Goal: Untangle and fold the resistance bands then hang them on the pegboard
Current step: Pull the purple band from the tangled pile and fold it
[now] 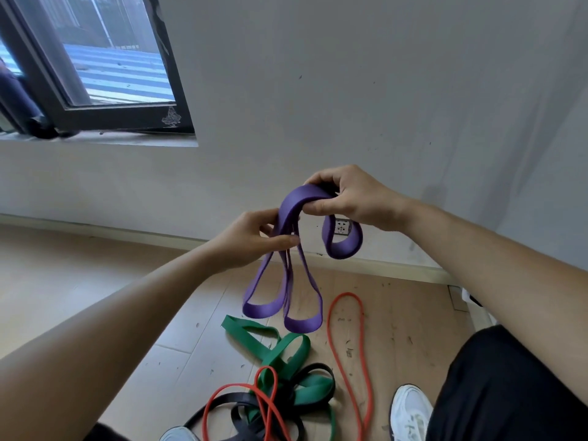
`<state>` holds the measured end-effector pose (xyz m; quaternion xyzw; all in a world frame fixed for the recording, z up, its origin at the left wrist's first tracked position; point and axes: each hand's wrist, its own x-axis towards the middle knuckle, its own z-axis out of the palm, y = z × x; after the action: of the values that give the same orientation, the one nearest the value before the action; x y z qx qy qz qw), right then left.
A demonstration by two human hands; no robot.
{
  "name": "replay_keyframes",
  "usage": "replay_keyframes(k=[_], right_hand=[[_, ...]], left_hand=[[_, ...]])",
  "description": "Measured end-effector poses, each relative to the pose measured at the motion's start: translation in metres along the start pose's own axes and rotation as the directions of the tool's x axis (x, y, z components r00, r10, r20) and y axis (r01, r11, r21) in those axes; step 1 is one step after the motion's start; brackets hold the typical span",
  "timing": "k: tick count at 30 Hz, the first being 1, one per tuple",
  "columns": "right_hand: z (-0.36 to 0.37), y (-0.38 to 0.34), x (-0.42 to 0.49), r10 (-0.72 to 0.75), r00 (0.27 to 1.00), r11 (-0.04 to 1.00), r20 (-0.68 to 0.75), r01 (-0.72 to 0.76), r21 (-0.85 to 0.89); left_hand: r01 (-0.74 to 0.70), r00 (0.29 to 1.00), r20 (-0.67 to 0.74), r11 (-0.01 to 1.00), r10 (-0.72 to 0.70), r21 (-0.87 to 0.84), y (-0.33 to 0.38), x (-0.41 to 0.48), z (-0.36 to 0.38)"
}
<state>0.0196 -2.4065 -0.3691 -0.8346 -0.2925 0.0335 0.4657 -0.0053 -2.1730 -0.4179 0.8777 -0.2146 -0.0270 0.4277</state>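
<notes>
Both hands up holding purple band (288, 214): right hand (353, 198) grips its top fold, left hand (254, 237) pinches the hanging strands. Green (286, 348), red (346, 345), black bands (241, 402) tangled on floor (95, 281).

We see a pale wooden floor (95, 281), flecked with dark scuffs. On it a green band (296, 348), a black band (241, 401) and a red band (362, 361) lie tangled in one heap, with a long red loop reaching toward the wall. A white shoe (410, 412) stands on either side.

No readable text; window sticker (171, 117) mark illegible.
</notes>
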Motion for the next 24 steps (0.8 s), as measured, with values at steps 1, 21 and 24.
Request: replay_keyframes(k=[1,21,24], right_hand=[[0.003,0.001,0.000,-0.005,1.000,0.999,-0.018,0.006,0.037],[-0.010,0.027,-0.016,0.185,0.951,0.983,0.247,-0.183,-0.029],[0.004,0.010,-0.007,0.090,0.986,0.995,0.144,-0.097,0.038]], left_hand=[[0.016,1.000,-0.005,0.999,-0.017,-0.048,0.002,0.000,0.003],[-0.001,0.992,-0.117,0.904,-0.054,-0.428,0.022,0.013,0.008],[-0.022,0.991,-0.130,0.923,-0.030,-0.385,0.023,0.014,0.009]])
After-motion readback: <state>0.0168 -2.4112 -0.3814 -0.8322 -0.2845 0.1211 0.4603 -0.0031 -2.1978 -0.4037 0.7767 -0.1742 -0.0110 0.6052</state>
